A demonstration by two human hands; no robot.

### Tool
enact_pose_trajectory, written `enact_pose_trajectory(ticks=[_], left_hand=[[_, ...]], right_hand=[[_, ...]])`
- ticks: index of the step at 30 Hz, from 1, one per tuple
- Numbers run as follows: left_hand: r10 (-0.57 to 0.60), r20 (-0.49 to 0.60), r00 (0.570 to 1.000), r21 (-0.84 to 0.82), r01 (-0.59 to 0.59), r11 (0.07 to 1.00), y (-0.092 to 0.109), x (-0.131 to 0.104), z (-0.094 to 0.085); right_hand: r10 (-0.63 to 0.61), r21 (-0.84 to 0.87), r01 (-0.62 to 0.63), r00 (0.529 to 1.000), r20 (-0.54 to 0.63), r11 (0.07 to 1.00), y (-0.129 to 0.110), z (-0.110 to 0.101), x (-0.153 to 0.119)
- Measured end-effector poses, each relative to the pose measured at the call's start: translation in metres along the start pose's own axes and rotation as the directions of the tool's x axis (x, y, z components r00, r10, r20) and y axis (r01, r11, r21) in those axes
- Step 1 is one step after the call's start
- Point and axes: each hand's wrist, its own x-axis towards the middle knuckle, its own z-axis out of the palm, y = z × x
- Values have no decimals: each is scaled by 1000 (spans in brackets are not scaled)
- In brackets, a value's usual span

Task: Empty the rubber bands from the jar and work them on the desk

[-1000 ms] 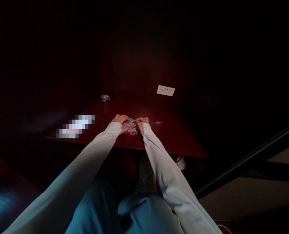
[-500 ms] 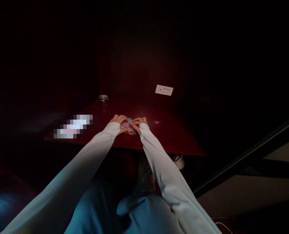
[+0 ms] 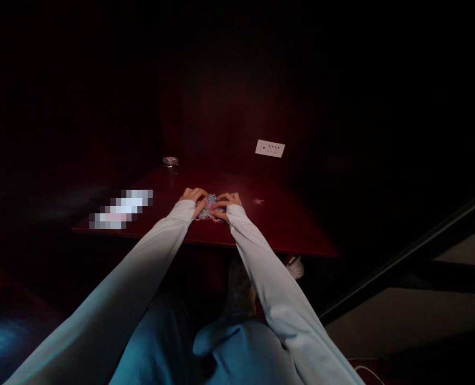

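Note:
A loose heap of small coloured elastic bands [image 3: 211, 206], pink, lilac and teal, lies on the dark red table between my two hands. My left hand [image 3: 193, 195] rests at the heap's left side, its fingers bent over the bands and its thumb drawn in against them. From the right, my right hand [image 3: 228, 201] reaches in, with curled fingers and thumb closed around bands at that edge. Which single bands the fingertips grip is too small to make out. A little pink cluster of bands [image 3: 258, 201] lies apart, to the right of my right hand.
A clear lidded jar [image 3: 170, 163] stands at the table's back left. Left of my hands lies a bright pixelated item [image 3: 121, 208]. A white socket plate [image 3: 270, 148] is on the wall behind. The table's front edge [image 3: 209, 244] runs below my wrists.
My fingers have shifted within the heap, and the right thumb and fingers are a little farther apart. More of the heap's middle shows between my hands. The separate cluster has not moved.

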Motion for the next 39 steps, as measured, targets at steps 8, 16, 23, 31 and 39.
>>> enact_pose_trajectory(ticks=[8,16,23,31,39], left_hand=[[3,9,1000,21,-3,1000,0,0,-1],[48,70,996,57,-52,997,14,-1,-5],[128,66,990,58,-132,990,16,-2,-4],[178,40,983,37,-180,983,6,1,-1],[186,-30,982,57,-185,981,4,0,-1]], right_hand=[[93,90,-85,992,-89,992,6,1,5],[140,159,-119,982,-128,980,4,-1,3],[148,197,-121,981,-127,973,5,-1,5],[141,256,-98,978,-156,962,9,2,5],[168,281,-112,968,-186,953,14,2,11]])
